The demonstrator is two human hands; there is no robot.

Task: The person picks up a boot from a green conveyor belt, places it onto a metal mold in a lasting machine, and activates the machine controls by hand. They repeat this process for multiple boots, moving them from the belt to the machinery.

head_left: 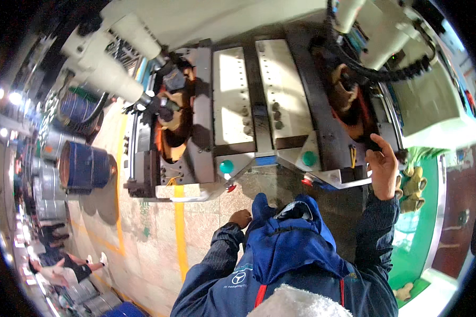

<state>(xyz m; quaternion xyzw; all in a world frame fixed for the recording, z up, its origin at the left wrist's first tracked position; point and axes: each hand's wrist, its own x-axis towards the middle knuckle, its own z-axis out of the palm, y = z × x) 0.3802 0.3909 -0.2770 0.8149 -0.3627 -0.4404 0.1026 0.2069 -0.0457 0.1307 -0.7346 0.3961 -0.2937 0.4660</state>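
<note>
In the head view, the right hand [384, 161] is lifted beside the near end of the machine's right station [344, 154], forefinger extended and the other fingers loosely bent; nothing shows in its grasp, and whether a fingertip touches the metal I cannot tell; the left hand [240, 217] hangs low beside the blue apron [291, 245], fingers curled, and whether it clasps anything is hidden; the machine fills the space ahead, its left station [202, 90] and right station flanking two pale panels [230, 100], probably so that both can be served from one standing spot; tan pieces [172, 113] sit in the left cavity and another tan piece [344, 95] in the right, seemingly held by the recesses around them; green buttons [226, 166] and red buttons [231, 188] stand along the near edge, likely for easy reach; tan boot-like pieces [415, 182] lie by the green surface [407, 248] at right, perhaps to stay handy; a blue drum [84, 165] stands well apart at left.
</note>
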